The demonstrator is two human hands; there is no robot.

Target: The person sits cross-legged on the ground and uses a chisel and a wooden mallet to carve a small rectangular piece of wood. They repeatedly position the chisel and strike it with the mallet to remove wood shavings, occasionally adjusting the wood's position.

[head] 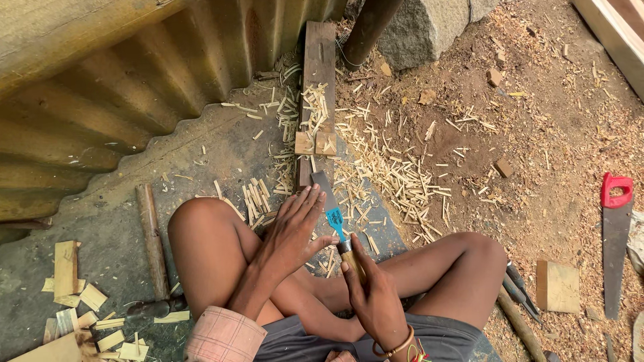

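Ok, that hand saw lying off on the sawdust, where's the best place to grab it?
Grip the hand saw by its red handle, the end farthest from the person. The closed loop there fits fingers, and the long blade below it is bare metal. Reach in from that far end, from above, since the saw lies flat on the sawdust-strewn ground.

1. bright, even daylight; colours look warm and natural.
2. soft shadows lie under the bent knees and in the folds of the corrugated yellowish metal sheet [100,87].
3. sharp focus throughout, no glare, slight wide-angle bending at the edges.
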